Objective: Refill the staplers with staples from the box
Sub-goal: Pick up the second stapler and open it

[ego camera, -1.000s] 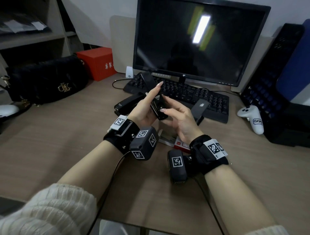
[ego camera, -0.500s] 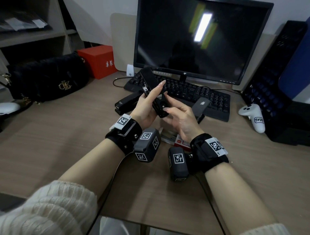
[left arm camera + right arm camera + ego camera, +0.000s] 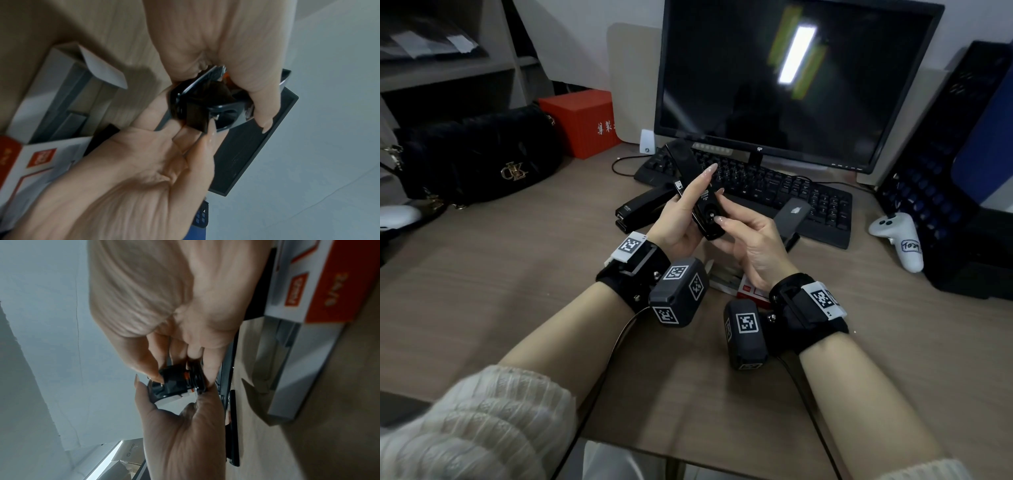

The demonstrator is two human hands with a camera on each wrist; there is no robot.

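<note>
A black stapler (image 3: 700, 202) is held above the desk, its top arm swung up toward the monitor. My left hand (image 3: 688, 212) grips it from the left, with the index finger stretched along its side. My right hand (image 3: 722, 222) pinches its near end, one fingertip on the rear part. In the left wrist view the stapler (image 3: 213, 105) sits between my left hand (image 3: 242, 91) and my right hand (image 3: 197, 134). The red and white staple box (image 3: 748, 291) lies under my wrists, its tray (image 3: 68, 104) pulled out with staple strips in it. The right wrist view shows the stapler (image 3: 174, 384) and the box (image 3: 329, 288).
A second black stapler (image 3: 643, 209) lies on the desk to the left of my hands. A grey stapler (image 3: 791, 216) lies to the right, against the keyboard (image 3: 774, 192). Behind stands a monitor (image 3: 791, 78). A black handbag (image 3: 479, 157), a red box (image 3: 582, 120) and a white controller (image 3: 900, 236) sit at the sides.
Both hands have carried the stapler slightly up and away from me. Both grips look the same.
</note>
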